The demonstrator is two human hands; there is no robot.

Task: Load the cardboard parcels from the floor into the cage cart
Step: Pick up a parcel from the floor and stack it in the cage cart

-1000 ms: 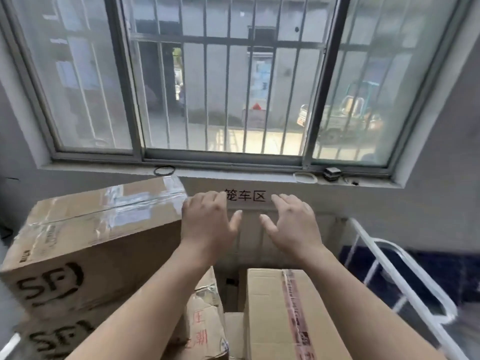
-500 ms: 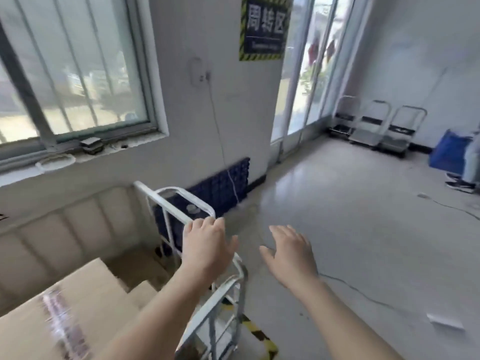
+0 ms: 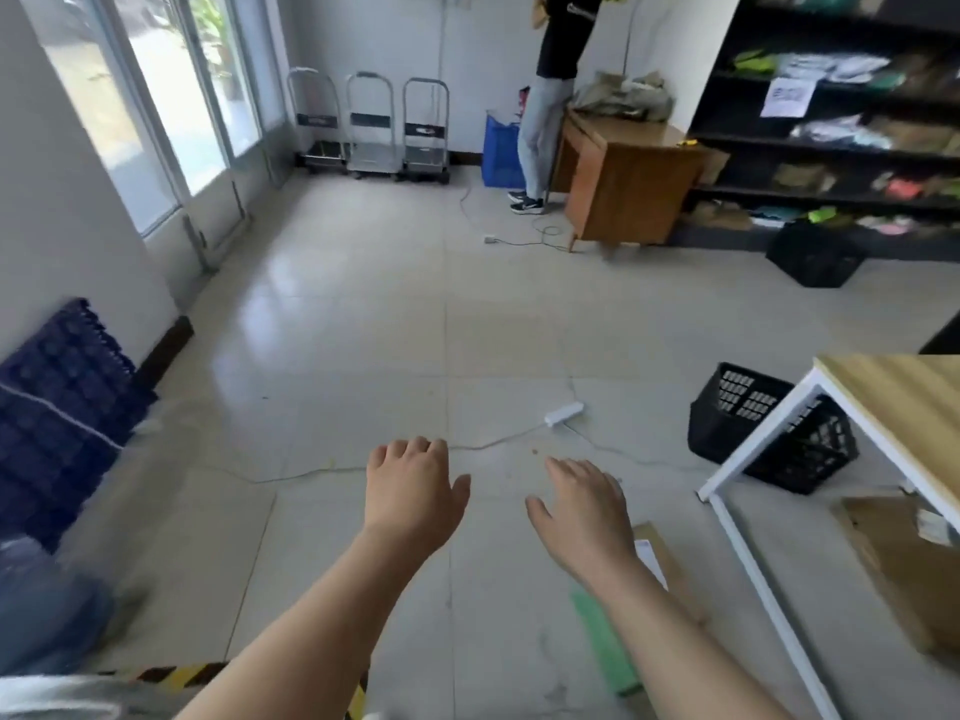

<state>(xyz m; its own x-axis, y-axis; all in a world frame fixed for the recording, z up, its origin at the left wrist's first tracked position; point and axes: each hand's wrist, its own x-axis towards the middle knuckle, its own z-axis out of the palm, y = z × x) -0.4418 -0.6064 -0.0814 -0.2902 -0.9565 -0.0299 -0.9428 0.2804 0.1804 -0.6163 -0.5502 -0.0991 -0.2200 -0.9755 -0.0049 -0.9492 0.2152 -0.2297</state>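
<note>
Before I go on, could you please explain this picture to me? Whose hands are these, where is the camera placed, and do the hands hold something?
There is no machine here. A person wears one camera on the head, so the picture looks forward and down along that person's own arms. The left hand and the right hand reach out above the tiled floor with relaxed fingers and hold nothing. On the floor lie a flat cardboard parcel, partly hidden by the right forearm, a green packet beside it, and a larger cardboard box under the white table.
</note>
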